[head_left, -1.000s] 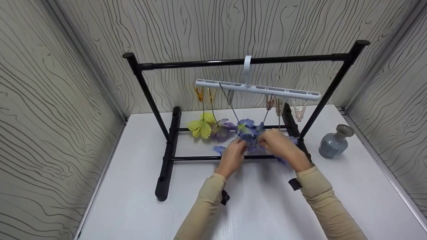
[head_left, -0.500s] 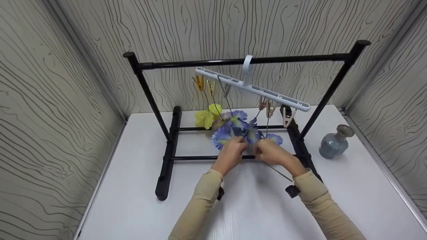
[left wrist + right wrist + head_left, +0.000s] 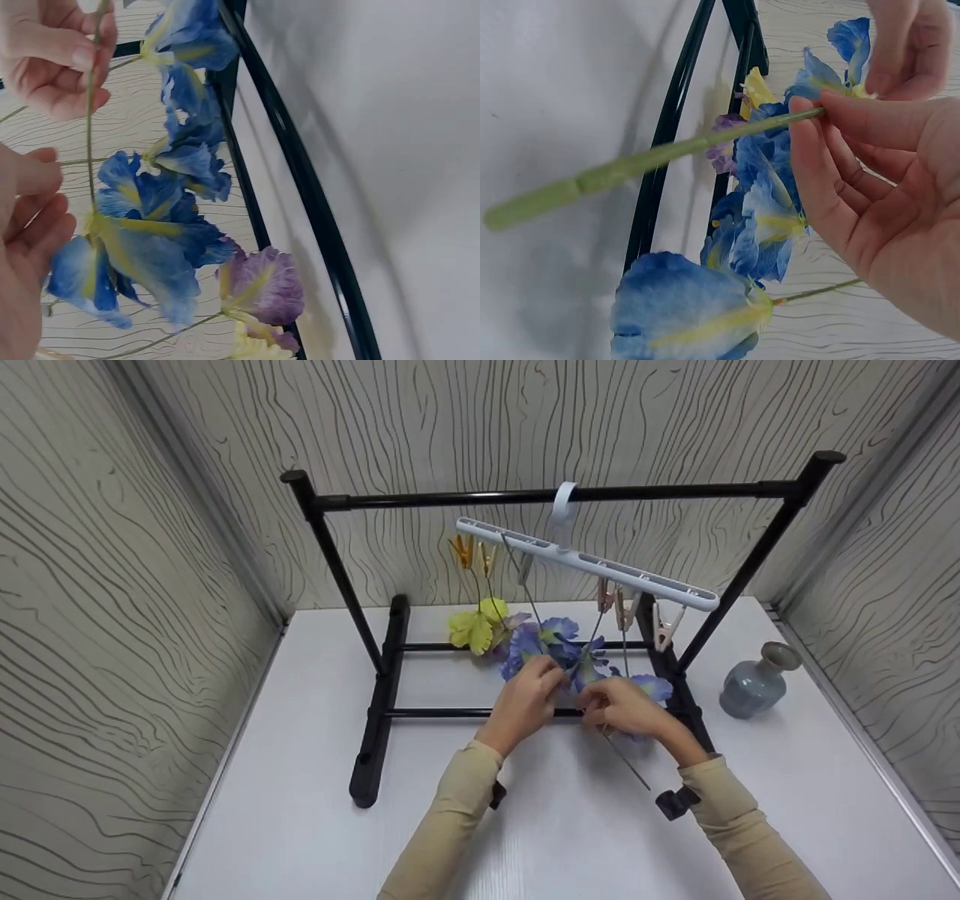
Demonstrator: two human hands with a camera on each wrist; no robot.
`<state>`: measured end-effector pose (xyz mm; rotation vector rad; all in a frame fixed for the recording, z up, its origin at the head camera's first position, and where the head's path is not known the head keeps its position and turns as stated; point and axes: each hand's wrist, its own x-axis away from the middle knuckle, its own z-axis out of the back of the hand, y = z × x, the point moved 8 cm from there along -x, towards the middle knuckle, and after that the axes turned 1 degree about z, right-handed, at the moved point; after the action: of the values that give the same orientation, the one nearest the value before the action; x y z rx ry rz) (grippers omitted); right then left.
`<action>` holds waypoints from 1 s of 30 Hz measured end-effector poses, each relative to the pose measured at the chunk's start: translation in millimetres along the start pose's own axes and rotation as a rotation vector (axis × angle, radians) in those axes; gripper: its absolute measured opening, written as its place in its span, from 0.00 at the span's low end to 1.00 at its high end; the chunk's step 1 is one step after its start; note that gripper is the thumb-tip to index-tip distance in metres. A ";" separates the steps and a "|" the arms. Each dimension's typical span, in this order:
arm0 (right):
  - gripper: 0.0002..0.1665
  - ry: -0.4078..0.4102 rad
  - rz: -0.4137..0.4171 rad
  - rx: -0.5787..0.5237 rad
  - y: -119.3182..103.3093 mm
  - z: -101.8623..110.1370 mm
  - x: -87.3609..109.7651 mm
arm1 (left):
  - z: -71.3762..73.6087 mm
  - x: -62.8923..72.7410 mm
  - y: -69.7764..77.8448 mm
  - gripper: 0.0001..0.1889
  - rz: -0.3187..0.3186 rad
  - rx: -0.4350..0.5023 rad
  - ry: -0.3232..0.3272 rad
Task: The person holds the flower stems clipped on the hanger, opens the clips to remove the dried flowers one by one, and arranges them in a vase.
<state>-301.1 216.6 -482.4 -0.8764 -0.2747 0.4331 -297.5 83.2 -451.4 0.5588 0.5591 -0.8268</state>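
Head cam looks fwd & down at rack (image 3: 450, 499); L & R wrist cams, close in, share blue flowers (image 3: 150, 244).

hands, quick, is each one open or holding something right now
Left hand: close beside a blue flower; whether it grips it cannot be told.
Right hand: holding, pinching a green stem.

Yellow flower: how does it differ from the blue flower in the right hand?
The yellow flower hangs by its stem from an orange clip; the blue flower has its stem pinched in the right hand. The yellow flower's stem runs upward; the blue flower's points toward the person. Both have thin stems.
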 end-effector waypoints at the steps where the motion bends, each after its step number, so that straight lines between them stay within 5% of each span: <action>1: 0.11 0.009 0.008 0.004 0.4 2.4 1.8 | 4.4 -2.0 0.3 0.05 -0.002 0.015 0.035; 7: 0.11 0.103 0.034 0.071 4.6 21.6 16.3 | 27.9 -9.2 -3.0 0.07 0.006 0.099 0.203; 12: 0.10 0.208 0.022 0.147 9.7 38.0 29.0 | 36.6 -7.4 -13.2 0.08 0.061 0.131 0.280; 20: 0.09 0.318 -0.040 0.135 23.2 60.7 46.8 | 35.6 -2.1 -36.0 0.07 0.222 0.163 0.292; 30: 0.08 0.416 -0.075 0.043 40.3 76.0 66.5 | 31.8 7.7 -79.5 0.12 0.502 0.209 0.260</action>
<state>-283.4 322.3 -463.9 -0.8899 0.0846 0.1788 -349.0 14.4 -452.5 0.9618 0.5389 -0.3361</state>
